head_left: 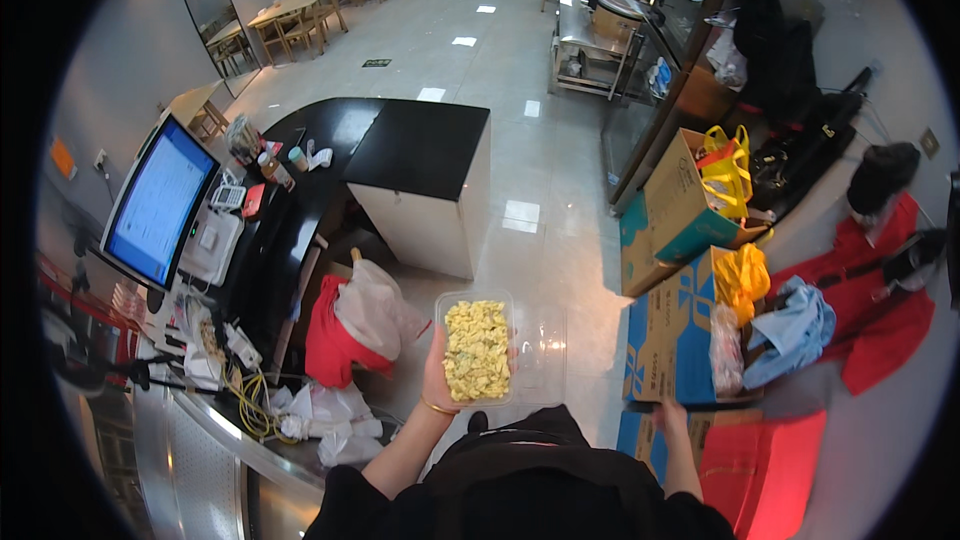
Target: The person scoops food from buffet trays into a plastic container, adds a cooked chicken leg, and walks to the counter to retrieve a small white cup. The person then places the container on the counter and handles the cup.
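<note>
Head view: clear tub (476, 296), lumpy yellow food (477, 350); left fingers (437, 348) around tub; right fingers (661, 416) unclear

Clear plastic food container (475, 295), rectangular, filled with yellow crumbled food (478, 350).
Container stood open just below the centre of the frame, roughly level, long sides running up and down the picture; contents pale to bright yellow with greenish patches, in small uneven lumps, spread nearly wall to wall; transparent lid (541, 330) extended flat to the right of it, faint against the floor.
</note>
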`<state>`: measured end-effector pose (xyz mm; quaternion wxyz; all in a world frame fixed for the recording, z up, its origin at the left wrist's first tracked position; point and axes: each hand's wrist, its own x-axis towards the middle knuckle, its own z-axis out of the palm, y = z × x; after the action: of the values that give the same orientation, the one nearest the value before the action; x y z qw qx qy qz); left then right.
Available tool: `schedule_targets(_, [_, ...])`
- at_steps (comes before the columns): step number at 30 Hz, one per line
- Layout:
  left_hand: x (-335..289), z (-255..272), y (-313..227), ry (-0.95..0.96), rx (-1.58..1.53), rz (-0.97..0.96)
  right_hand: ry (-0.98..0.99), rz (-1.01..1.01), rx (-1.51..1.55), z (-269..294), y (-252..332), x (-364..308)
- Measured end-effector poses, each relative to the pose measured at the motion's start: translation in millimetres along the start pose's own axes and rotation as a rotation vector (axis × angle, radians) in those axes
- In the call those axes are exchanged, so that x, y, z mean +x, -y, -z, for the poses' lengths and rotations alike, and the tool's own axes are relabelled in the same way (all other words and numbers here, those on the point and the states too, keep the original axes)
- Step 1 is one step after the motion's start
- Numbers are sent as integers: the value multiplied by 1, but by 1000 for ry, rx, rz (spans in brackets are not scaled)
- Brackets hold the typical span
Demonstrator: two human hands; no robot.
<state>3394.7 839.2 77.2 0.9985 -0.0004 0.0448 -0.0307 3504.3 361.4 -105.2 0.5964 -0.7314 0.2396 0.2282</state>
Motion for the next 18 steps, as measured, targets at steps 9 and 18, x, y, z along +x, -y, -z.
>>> schedule_targets(9, [245,-14,-48,-28,34,-146,-285,-593,19,40,-52,92])
schedule_targets(18, [382,-33,-123,-82,87,-431,172,88,-419,-140,341,453])
